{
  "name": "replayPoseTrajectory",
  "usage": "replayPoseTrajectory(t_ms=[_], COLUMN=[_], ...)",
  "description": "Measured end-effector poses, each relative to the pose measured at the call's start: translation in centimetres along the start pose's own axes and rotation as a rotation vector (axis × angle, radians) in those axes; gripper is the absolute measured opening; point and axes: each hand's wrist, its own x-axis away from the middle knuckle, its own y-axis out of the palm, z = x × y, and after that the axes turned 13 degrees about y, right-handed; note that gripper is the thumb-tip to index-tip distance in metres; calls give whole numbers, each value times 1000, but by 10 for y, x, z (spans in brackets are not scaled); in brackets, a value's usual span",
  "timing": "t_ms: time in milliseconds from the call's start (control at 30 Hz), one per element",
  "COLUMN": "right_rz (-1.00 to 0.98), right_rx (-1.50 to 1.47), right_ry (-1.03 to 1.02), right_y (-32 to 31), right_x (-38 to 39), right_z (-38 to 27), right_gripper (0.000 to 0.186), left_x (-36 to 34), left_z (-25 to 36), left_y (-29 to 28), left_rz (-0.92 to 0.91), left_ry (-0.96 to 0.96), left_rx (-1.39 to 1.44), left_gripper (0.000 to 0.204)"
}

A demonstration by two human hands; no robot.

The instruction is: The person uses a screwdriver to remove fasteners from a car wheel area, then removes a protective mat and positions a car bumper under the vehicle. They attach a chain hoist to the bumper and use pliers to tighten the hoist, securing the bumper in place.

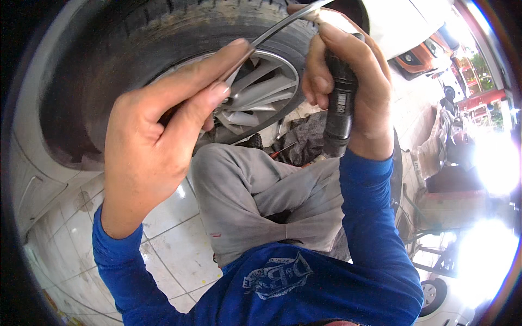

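Fingers (232, 52) of the left hand (149, 127) are pinching a thin grey metal rod (275, 30), thumb and index nearly together with only the rod's thickness between them; its lower end is hiding in the grip, so its shape there is not showing. Upper end: running up and to the right, leaving the view at the top edge. Right hand (367, 76) is wrapping its curled fingers and thumb around a black cylindrical tool (340, 103), the tool's lower end pointing down beside the wrist. Whether any right finger is also touching the rod, I cannot tell; the overlap near the top is hiding it. Both things are sitting in front of a wheel, its silver rim (261, 89) and dark tyre (212, 27) filling the space behind the hands; any contact between rod and tyre is not showing either. Dark cloth (304, 141) is lying on the floor near the rim, below the tool. Risks, as judged: the pinch is relying on fingertips near one end, so a sideways push farther along could be twisting the rod out of them; if it is springy, it could be flicking toward the fingers. Knuckles are standing near the metal spokes, so a sudden slip could be scraping them. A loosening right grip could be dropping the tool toward the cloth or the crossed legs (244, 195).
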Motion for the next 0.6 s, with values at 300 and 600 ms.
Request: replayPoseTrajectory(t_ms=[300, 600], right_rz=[93, -66], right_rx=[-222, -300], right_ry=[101, -223], right_y=[3, -21], right_x=[-1, -63], right_z=[2, 57], right_gripper=[39, 45], left_x=[-10, -9], left_z=[12, 16], left_y=[-8, -2], left_rz=[-25, -37], left_ry=[-491, -354], left_rx=[655, 370], left_gripper=[45, 44])
